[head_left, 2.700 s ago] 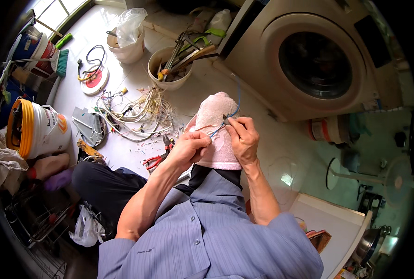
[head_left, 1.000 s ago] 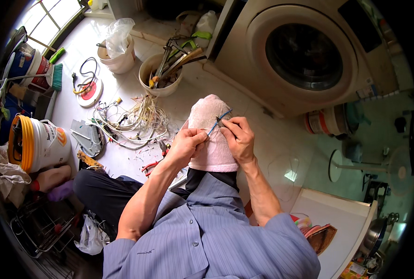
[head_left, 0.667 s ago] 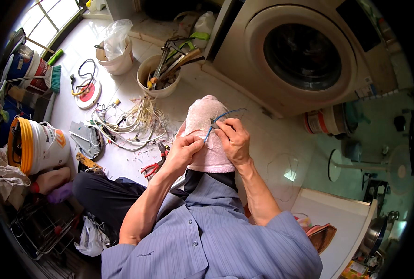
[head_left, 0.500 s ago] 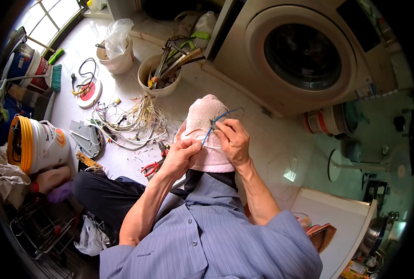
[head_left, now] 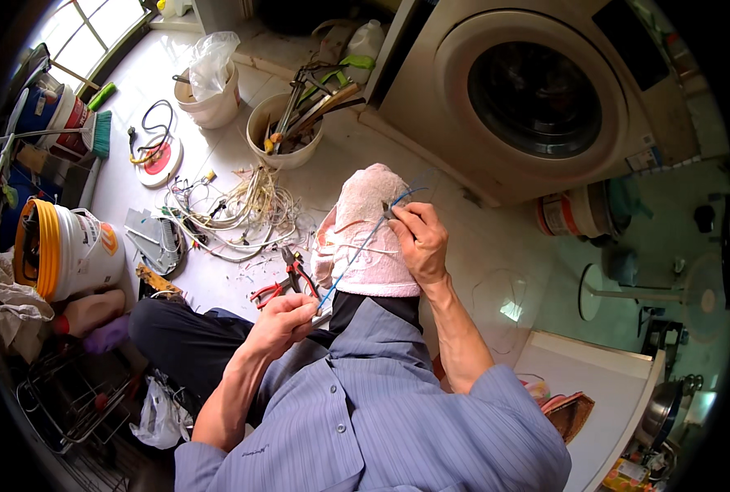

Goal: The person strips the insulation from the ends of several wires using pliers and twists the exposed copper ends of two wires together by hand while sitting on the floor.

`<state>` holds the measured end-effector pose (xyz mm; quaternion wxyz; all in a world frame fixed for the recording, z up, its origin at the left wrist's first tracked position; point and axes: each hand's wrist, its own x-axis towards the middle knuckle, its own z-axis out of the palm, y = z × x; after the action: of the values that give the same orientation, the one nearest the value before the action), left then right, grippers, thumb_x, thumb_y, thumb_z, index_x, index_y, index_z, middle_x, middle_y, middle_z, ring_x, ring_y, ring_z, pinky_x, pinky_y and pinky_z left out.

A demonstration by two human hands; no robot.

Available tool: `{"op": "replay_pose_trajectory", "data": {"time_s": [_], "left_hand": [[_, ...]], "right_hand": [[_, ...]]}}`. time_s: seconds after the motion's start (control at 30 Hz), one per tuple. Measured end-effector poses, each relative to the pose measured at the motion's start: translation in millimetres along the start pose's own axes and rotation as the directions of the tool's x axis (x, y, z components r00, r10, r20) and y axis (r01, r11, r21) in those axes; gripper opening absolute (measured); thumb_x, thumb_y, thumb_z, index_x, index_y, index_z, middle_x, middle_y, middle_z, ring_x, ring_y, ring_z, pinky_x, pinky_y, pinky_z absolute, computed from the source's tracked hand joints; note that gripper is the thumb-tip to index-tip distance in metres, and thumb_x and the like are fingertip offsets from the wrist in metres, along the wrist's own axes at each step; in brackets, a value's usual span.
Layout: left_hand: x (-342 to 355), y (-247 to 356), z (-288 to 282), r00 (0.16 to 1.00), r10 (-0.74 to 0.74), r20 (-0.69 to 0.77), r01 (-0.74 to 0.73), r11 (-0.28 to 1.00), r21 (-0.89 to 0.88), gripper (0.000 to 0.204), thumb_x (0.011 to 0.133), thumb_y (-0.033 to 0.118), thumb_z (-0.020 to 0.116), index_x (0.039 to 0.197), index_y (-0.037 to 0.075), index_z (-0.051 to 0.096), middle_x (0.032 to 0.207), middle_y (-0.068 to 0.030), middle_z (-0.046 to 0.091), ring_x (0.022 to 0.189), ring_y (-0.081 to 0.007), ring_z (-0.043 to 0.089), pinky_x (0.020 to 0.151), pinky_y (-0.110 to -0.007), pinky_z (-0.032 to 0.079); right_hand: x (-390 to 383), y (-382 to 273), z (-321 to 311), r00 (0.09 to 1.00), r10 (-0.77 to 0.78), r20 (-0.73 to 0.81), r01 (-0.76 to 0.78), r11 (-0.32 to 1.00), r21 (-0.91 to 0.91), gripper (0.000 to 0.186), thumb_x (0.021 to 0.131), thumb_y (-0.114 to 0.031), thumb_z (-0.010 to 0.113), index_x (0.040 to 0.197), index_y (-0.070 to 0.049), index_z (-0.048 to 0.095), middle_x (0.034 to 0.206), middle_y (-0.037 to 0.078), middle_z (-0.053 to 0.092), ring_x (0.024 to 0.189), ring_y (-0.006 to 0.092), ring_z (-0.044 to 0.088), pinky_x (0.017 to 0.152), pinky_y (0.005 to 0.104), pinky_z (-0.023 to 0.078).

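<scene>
A thin blue wire (head_left: 352, 259) is stretched at a slant across a pink towel (head_left: 350, 201) draped over my knee. Its lower end is pinched in my left hand (head_left: 281, 324), beside the towel's near left edge. Higher up on the towel, my right hand (head_left: 423, 246) is closed, with a small dark metal piece (head_left: 387, 211) at its fingertips pressed against the wire; its exact kind is unclear. Past those fingers the wire's free end curves off to the right. A white cord (head_left: 363, 249) lies around the towel. Red-handled pliers (head_left: 297, 275) rest on the floor near my left hand.
Tangled pale wires (head_left: 254, 209) spread over the floor ahead-left. Beyond them are a bucket of tools (head_left: 284, 156) and a white bucket with a plastic bag (head_left: 209, 107). A washing machine (head_left: 430, 123) stands ahead-right; a white bucket with yellow rings (head_left: 90, 254) is at left.
My left hand has moved down and left, drawing out a longer straight length of blue wire. The right hand has shifted slightly right and keeps its pinch.
</scene>
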<state>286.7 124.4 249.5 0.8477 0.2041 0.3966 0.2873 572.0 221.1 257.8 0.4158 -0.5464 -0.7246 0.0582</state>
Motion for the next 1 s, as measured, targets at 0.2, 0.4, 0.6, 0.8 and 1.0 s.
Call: {"op": "replay_pose_trajectory", "data": {"time_s": [0.2, 0.4, 0.6, 0.8, 1.0], "left_hand": [[-44, -5, -27, 0.994, -0.071, 0.079, 0.066, 0.996, 0.068, 0.017, 0.095, 0.018, 0.067, 0.089, 0.002, 0.064, 0.061, 0.0066, 0.043, 0.048, -0.0049, 0.033, 0.044, -0.023, 0.024], [-60, 8, -46, 0.987, -0.140, 0.076, 0.134, 0.987, 0.084, 0.022, 0.095, 0.023, 0.069, 0.087, 0.002, 0.065, 0.060, 0.0066, 0.045, 0.048, -0.0044, 0.033, 0.044, -0.022, 0.023], [-60, 7, -48, 0.988, -0.124, 0.087, 0.108, 0.980, 0.167, 0.023, 0.094, 0.023, 0.069, 0.084, 0.004, 0.064, 0.061, 0.0064, 0.044, 0.048, -0.0048, 0.033, 0.044, -0.023, 0.023], [-53, -1, -55, 0.992, -0.121, 0.022, 0.118, 0.987, 0.109, 0.023, 0.096, 0.022, 0.068, 0.082, 0.006, 0.060, 0.063, 0.0061, 0.043, 0.049, -0.0049, 0.031, 0.044, -0.023, 0.023], [-43, 6, -46, 0.990, -0.128, 0.051, 0.087, 0.865, 0.494, 0.022, 0.098, 0.023, 0.063, 0.094, 0.002, 0.064, 0.075, 0.0012, 0.057, 0.069, -0.0087, 0.051, 0.063, -0.024, 0.041]], "right_hand": [[-3, 0, -1, 1.000, 0.017, -0.021, -0.017, 1.000, 0.019, 0.021, 0.077, -0.002, 0.078, 0.098, -0.002, 0.074, 0.094, 0.009, 0.065, 0.079, 0.0255, 0.066, 0.067, 0.0344, 0.053], [-8, 1, -4, 0.998, 0.055, -0.035, -0.054, 0.998, 0.009, 0.021, 0.077, -0.001, 0.078, 0.098, -0.001, 0.074, 0.093, 0.010, 0.065, 0.078, 0.0243, 0.065, 0.066, 0.0332, 0.052], [-9, -4, -4, 0.995, 0.060, -0.080, -0.063, 0.998, -0.026, 0.022, 0.077, -0.001, 0.079, 0.098, -0.002, 0.074, 0.094, 0.010, 0.065, 0.079, 0.0249, 0.065, 0.067, 0.0334, 0.052], [-4, -3, -6, 0.994, 0.076, -0.077, -0.075, 0.997, 0.016, 0.022, 0.078, -0.004, 0.078, 0.099, -0.002, 0.073, 0.095, 0.010, 0.065, 0.081, 0.0278, 0.066, 0.069, 0.0355, 0.053], [-4, -1, -1, 0.995, 0.054, -0.078, -0.055, 0.998, -0.002, 0.021, 0.078, -0.005, 0.078, 0.099, -0.002, 0.072, 0.095, 0.010, 0.064, 0.081, 0.0286, 0.066, 0.068, 0.0365, 0.053]]}}
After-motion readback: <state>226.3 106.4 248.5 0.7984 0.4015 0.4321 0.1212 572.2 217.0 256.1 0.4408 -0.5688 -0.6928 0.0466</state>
